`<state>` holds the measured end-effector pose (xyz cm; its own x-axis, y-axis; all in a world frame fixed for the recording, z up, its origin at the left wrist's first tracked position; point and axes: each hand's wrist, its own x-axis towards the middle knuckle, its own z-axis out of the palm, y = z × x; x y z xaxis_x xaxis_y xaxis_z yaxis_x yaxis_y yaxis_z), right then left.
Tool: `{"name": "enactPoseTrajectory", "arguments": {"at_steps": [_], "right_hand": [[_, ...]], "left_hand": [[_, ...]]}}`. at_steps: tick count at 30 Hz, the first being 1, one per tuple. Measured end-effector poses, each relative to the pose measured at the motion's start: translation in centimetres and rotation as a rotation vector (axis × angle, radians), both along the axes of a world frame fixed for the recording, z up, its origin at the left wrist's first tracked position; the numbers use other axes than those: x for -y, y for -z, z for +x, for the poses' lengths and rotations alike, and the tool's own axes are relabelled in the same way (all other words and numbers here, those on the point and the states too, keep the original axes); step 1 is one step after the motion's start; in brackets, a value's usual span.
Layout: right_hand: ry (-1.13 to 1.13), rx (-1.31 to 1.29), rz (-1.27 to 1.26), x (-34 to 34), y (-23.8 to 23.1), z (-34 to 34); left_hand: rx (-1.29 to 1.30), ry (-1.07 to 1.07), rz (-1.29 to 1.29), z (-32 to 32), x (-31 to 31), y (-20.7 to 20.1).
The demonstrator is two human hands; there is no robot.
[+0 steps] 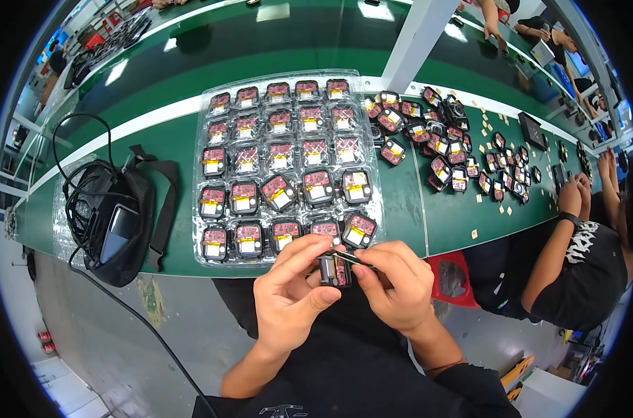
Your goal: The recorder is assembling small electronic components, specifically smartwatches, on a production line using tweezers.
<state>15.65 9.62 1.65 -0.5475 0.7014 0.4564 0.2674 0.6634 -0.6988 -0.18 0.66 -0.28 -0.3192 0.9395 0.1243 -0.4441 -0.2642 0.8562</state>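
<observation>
My left hand (286, 299) grips a small black electronic device housing (335, 273) with a red circuit board inside, holding it tilted just over the table's near edge. In my right hand (402, 287) is a pair of metal tweezers (347, 257), pinched between thumb and fingers. Their tips reach the upper edge of the device; whether they hold a small part I cannot tell. Just beyond my hands lies a clear plastic tray (377, 191) with rows of similar devices (318, 187), showing red boards, white labels and yellow strips. Some sit crooked in the front rows.
Loose devices (438, 144) cluster right of the tray, with small tan squares (474, 234) scattered around. A black bag (132, 244) with a cable lies at the left. Behind rises a white post (421, 42). A co-worker (581, 272) sits at the right, near a red stool (450, 280).
</observation>
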Motion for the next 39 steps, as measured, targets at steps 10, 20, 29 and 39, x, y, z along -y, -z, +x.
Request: {"name": "enactPoseTrajectory", "arguments": {"at_steps": [10,20,29,39], "right_hand": [[0.058,-0.039,0.06,0.6,0.7,-0.3],[0.01,-0.015,0.055,0.0,0.3,0.3],[0.047,-0.122,-0.089,1.0,1.4,0.1],[0.076,-0.131,-0.048,1.2,2.1,-0.1]], "left_hand": [[0.003,-0.066,-0.016,0.6,0.1,0.6],[0.039,-0.049,0.006,0.8,0.2,1.1],[0.086,-0.072,-0.045,1.5,0.4,0.6],[0.09,-0.089,-0.084,1.5,0.5,0.2]]}}
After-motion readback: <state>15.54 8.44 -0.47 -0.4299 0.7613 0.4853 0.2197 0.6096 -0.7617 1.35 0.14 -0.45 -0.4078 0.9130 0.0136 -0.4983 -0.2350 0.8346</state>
